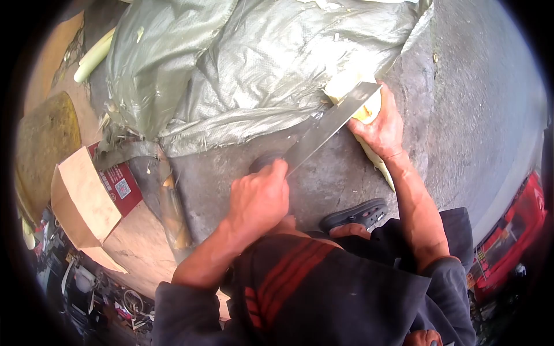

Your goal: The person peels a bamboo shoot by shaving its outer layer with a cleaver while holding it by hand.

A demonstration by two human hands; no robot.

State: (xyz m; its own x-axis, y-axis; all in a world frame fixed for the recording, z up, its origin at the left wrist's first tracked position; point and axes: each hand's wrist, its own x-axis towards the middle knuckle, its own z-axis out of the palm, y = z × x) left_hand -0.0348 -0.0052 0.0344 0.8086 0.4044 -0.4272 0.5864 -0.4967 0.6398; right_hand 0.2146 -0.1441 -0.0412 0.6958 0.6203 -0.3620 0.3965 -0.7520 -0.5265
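Grey concrete ground [473, 92] is spreading beneath the work, with a crumpled silvery sheet [254, 69] covering much of the far side; a cardboard box [86, 193] is standing open on the left, a brown-sheathed stalk [172, 202] is lying just beside it, and a pale green stalk [95, 55] is poking out by the sheet's left edge. Near the sheet's right-hand edge, the right hand [385, 130] is gripping a pale yellow piece [371, 108], its fingers curling around the right side. A long pale strip [378, 164] is hanging below that grip; whether it is joined to the piece I cannot tell. The left hand [259, 193] is closing in a fist around the handle end of a long knife [323, 132], whose blade is slanting away to the right and crossing over the piece, its tip end close to the right fingers. The hands are working apart, linked only by blade and piece. The step in hand is looking like cutting or trimming, though whether the edge is biting I cannot tell. Any further stroke is calling, I judge, for a steady hold and fingers staying behind the edge.
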